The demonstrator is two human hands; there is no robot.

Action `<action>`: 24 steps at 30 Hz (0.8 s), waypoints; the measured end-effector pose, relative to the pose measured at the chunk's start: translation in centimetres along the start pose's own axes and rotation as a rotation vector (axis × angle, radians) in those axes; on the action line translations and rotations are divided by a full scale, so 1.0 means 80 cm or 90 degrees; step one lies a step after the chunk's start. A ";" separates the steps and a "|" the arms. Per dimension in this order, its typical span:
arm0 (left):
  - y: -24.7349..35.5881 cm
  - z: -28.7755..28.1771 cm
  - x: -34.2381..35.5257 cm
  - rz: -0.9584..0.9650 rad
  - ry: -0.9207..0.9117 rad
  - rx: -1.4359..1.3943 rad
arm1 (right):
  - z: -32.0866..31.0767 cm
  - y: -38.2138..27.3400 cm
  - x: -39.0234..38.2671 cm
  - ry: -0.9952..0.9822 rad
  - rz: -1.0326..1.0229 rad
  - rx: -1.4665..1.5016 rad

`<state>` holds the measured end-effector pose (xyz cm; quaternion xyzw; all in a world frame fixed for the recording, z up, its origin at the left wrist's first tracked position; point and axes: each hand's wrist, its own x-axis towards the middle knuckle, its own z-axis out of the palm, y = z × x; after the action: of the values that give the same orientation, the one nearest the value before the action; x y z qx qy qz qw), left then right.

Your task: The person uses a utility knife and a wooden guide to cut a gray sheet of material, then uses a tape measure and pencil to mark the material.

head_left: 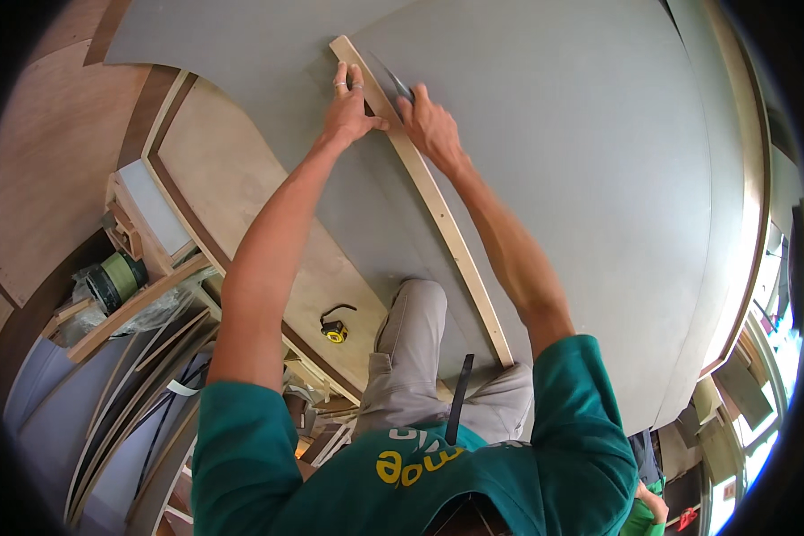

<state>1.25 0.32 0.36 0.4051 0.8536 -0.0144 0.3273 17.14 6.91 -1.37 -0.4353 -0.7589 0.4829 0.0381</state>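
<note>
A long pale wooden strip lies slantwise over a large grey sheet, running from the far middle down to my knees. My left hand presses on the strip near its far end, fingers stretched and spread along its left edge, thumb across its top. Just right of the strip, my right hand is closed round a knife. Its pointed grey blade extends up and left beside the strip's right edge. Most of the knife's handle is hidden in my fingers.
A yellow and black tape measure lies on a plywood panel to the left. Lower left are a spool and stacked thin strips. My knee rests by the strip. Another person's arm shows at lower right.
</note>
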 end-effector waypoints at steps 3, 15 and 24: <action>-0.003 -0.001 -0.002 -0.010 0.004 -0.020 | 0.016 -0.027 0.043 -0.007 0.003 0.006; -0.013 0.010 -0.002 0.023 0.053 -0.037 | 0.029 -0.050 0.064 -0.041 0.037 -0.029; -0.016 0.019 0.010 0.062 0.065 -0.047 | 0.039 -0.036 0.082 -0.077 0.001 -0.065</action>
<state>0.83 -0.43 -1.57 0.4337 0.8485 0.0536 0.2985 9.80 8.86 -3.17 -0.4073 -0.7833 0.4687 -0.0305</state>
